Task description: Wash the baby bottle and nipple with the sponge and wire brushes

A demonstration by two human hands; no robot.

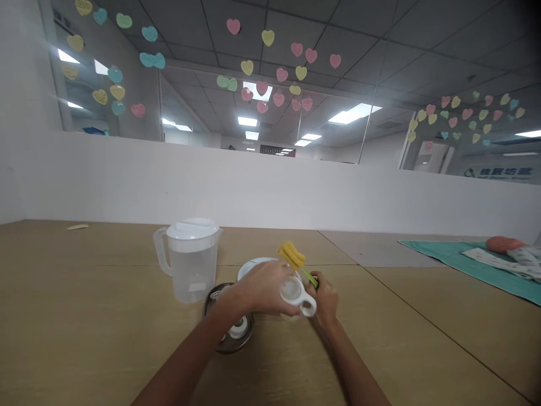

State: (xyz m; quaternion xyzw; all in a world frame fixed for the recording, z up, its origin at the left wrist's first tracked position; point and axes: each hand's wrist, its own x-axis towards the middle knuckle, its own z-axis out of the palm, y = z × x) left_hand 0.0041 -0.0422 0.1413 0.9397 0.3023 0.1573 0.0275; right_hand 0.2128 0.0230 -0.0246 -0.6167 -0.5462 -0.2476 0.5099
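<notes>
In the head view, my left hand (266, 287) grips a small white cup (291, 289), which is tipped so its round opening and loop handle face me. My right hand (325, 296) is closed around the green handle of a yellow sponge brush (291, 255). The sponge head points up and left, just above the cup and apart from it. Partly hidden behind my left hand is a white plate or bowl (249, 267). Under my left forearm lies a round metal tray (230, 345) with several white pieces in it, partly covered by the arm.
A clear plastic pitcher (193, 270) with a white lid and some water stands left of the tray. At the right, a green cloth (448, 259) carries an orange item (504, 244) and patterned fabric. A white wall with windows (253, 186) rises behind the wooden table (105, 338).
</notes>
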